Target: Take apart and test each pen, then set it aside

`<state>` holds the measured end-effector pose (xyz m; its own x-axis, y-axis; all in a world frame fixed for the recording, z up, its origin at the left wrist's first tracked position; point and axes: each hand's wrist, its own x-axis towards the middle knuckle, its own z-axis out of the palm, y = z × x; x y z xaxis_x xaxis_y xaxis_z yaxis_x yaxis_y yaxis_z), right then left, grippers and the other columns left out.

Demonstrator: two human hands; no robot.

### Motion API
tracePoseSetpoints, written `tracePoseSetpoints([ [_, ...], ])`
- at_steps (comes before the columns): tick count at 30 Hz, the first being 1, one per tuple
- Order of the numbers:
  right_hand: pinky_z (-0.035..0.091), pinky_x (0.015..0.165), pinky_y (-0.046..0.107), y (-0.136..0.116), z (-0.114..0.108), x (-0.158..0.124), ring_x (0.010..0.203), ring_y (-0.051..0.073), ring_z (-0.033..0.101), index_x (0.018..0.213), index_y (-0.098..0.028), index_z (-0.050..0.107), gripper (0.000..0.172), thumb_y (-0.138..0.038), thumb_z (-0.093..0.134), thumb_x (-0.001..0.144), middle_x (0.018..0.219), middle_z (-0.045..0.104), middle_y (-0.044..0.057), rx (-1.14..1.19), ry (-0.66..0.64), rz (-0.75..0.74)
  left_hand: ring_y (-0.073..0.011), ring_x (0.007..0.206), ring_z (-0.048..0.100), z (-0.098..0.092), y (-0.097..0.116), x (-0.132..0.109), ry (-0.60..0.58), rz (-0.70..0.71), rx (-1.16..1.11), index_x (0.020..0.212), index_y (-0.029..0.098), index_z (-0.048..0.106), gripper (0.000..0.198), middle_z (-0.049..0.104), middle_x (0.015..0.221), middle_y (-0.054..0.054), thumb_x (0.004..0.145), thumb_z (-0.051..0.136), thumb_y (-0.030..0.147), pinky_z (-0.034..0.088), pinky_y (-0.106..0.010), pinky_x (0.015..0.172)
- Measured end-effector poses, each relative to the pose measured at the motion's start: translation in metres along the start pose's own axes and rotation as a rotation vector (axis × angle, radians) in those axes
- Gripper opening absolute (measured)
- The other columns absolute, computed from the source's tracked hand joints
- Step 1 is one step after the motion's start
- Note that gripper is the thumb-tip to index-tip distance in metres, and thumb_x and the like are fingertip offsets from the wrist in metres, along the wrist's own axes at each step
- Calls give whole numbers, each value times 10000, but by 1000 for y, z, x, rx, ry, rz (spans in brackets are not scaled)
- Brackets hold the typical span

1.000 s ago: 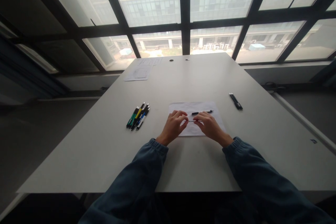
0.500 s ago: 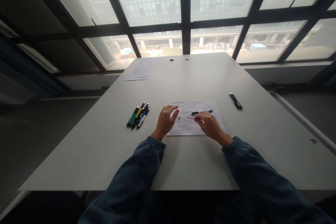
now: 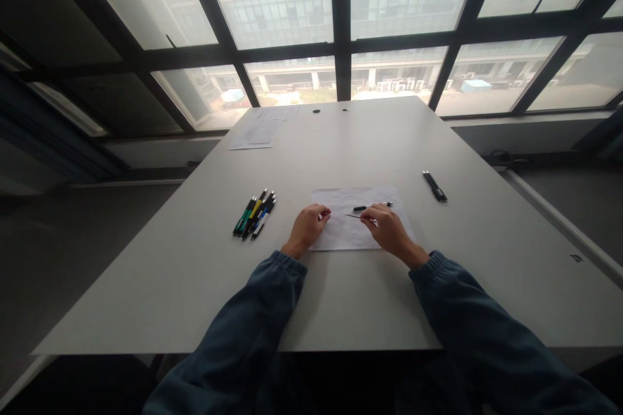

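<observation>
A sheet of white paper (image 3: 341, 233) lies on the table before me. Over its left edge, my left hand (image 3: 307, 228) is closed, thumb and fingertips pinched together; what they hold is too small to make out. My right hand (image 3: 385, 227), above the right half of the sheet, pinches a thin dark pen refill (image 3: 353, 216) whose tip points left toward my left hand. Just behind my right fingers a black pen barrel (image 3: 360, 208) lies on the paper, partly hidden by the hand.
Left of the paper lies a bunch of several pens (image 3: 255, 214) with black, green, yellow, blue and white parts. Black pens (image 3: 435, 186) lie together on the right. Printed sheets (image 3: 257, 131) rest at the far left of the white table (image 3: 204, 298), near the windows.
The fingers of my left hand have closed into a pinch where a small piece lay on the paper; that piece no longer shows. My right hand still holds the refill, nearly unmoved.
</observation>
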<state>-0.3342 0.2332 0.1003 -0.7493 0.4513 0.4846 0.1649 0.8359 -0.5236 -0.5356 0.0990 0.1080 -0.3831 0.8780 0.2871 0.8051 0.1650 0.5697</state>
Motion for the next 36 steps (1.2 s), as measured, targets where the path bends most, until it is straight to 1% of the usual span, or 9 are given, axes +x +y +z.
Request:
tracePoseSetpoints([
  [3,434,761,332,-1,-1,0,805,208,550,822,-209,651,99,-161,611,899,818,652,42,10,0,-8,-165,706,635,-1,8,-1,81,-53,-194,913,176,728,162,726,834,-43,855,634,294,495,-281,700],
  [5,436,762,331,-2,-2,0,805,206,547,830,-208,657,95,-161,612,899,824,651,44,15,-10,-20,-172,711,651,1,15,-2,96,-88,-319,916,166,731,209,735,838,-54,846,650,345,505,-280,680],
  [10,439,761,329,-4,-3,0,815,206,545,844,-206,666,89,-170,611,904,834,649,47,19,-21,-44,-195,744,692,8,22,-5,25,-163,-618,929,134,724,272,751,843,-87,789,718,367,545,-305,713],
  [14,438,757,330,-5,-4,1,814,208,547,838,-209,668,97,-171,611,906,830,649,49,22,-17,-46,-205,780,709,10,21,-6,-8,-187,-732,942,123,719,279,757,863,-103,776,733,346,564,-326,753],
  [19,438,758,330,-5,-5,1,813,207,544,846,-207,664,86,-161,617,902,828,645,46,15,-17,-55,-217,813,720,10,23,-6,-35,-190,-747,947,122,719,281,762,881,-108,765,745,334,571,-347,794],
  [24,437,758,333,-5,-3,1,806,208,543,845,-209,663,87,-164,617,904,822,645,44,14,-22,-72,-223,846,724,9,25,-6,-77,-155,-713,942,131,720,264,763,895,-101,765,747,325,572,-351,821],
  [31,441,767,333,-5,-3,1,818,205,544,846,-210,669,99,-154,613,905,825,647,40,30,-36,-97,-217,837,727,10,27,-8,-126,-112,-681,983,128,725,284,765,911,-102,788,728,334,581,-336,805],
  [33,442,766,331,-5,-3,1,826,206,544,853,-211,674,102,-156,608,908,827,643,42,29,-36,-100,-213,826,727,9,28,-8,-128,-94,-647,1007,127,731,292,766,908,-101,804,711,336,580,-329,798],
  [36,443,771,333,-6,-4,1,825,207,545,858,-211,678,110,-159,599,913,828,639,47,29,-28,-97,-212,838,721,7,29,-8,-126,-29,-543,1024,145,746,280,767,936,-94,830,680,336,572,-324,801],
])
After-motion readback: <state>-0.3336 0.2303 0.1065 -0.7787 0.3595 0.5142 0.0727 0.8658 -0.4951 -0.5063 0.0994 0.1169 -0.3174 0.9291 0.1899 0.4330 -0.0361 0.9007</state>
